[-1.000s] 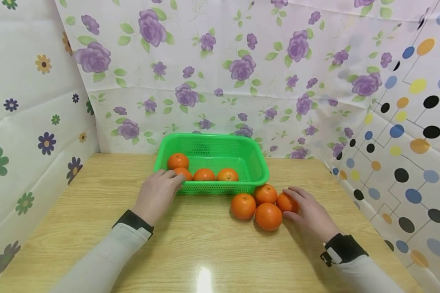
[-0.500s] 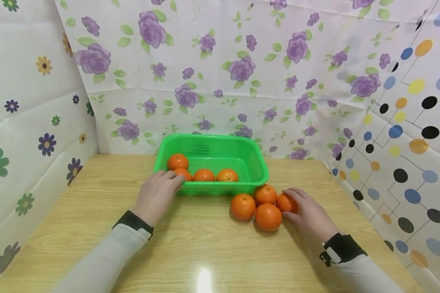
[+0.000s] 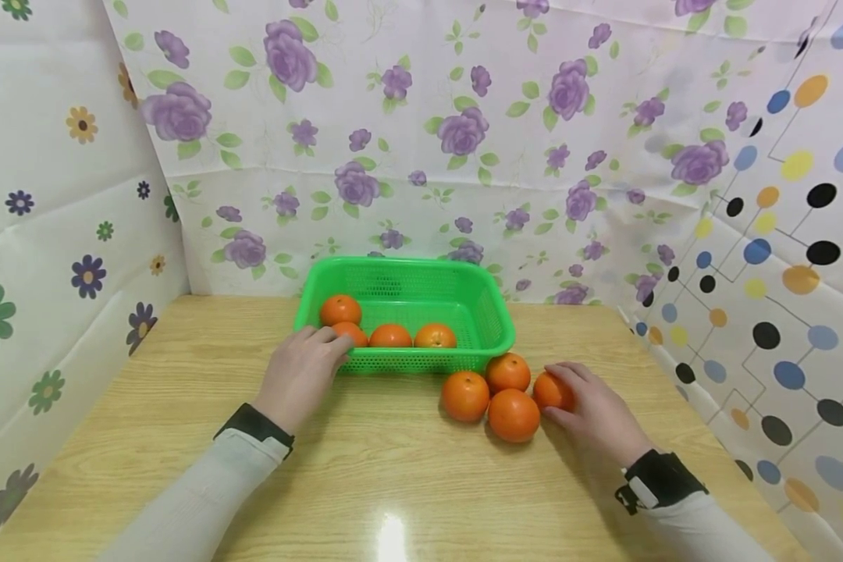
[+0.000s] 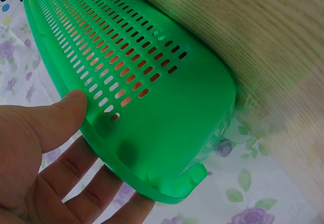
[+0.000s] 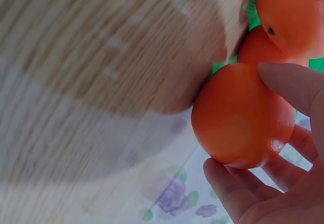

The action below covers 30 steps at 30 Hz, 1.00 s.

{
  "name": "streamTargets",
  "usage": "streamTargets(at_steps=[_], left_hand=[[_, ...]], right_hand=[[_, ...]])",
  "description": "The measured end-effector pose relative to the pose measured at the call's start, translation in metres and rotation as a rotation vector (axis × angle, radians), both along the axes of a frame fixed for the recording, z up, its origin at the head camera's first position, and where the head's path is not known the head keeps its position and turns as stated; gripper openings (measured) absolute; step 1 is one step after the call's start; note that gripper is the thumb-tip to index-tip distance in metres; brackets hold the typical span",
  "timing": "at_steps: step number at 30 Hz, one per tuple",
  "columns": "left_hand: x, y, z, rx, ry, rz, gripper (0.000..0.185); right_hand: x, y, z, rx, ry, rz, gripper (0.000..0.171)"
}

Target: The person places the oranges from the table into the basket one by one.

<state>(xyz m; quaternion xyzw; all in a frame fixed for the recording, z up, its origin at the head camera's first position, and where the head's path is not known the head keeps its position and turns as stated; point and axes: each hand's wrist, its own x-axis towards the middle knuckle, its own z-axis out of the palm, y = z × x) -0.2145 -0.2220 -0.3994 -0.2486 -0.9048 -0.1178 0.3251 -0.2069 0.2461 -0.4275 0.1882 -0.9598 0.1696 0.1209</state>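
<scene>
A green perforated basket stands at the back of the wooden table with several oranges inside. My left hand holds its front-left corner; in the left wrist view the thumb presses the basket's outer wall and the fingers lie along the rim. Three loose oranges sit in a cluster in front of the basket's right corner. My right hand grips a fourth orange at the cluster's right side. In the right wrist view this orange sits under the thumb, resting on the table.
Flowered and dotted sheets wall the table at the back, left and right. The right sheet hangs close to my right hand. Bare wood lies in front of the basket and the oranges.
My right hand's fingers have closed slightly more over the orange. The left hand, the basket and the other oranges have not moved.
</scene>
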Motion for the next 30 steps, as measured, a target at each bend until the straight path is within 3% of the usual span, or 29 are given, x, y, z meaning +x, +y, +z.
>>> streamTargets(at_steps=[24, 30], left_hand=[[0.0, -0.001, -0.001, 0.006, -0.006, -0.009, 0.022], [0.0, -0.001, 0.0, 0.012, 0.002, -0.019, 0.023]], right_hand=[[0.011, 0.008, 0.023, 0.005, -0.007, -0.003, 0.066], [0.011, 0.008, 0.033, 0.003, 0.026, 0.009, 0.066]])
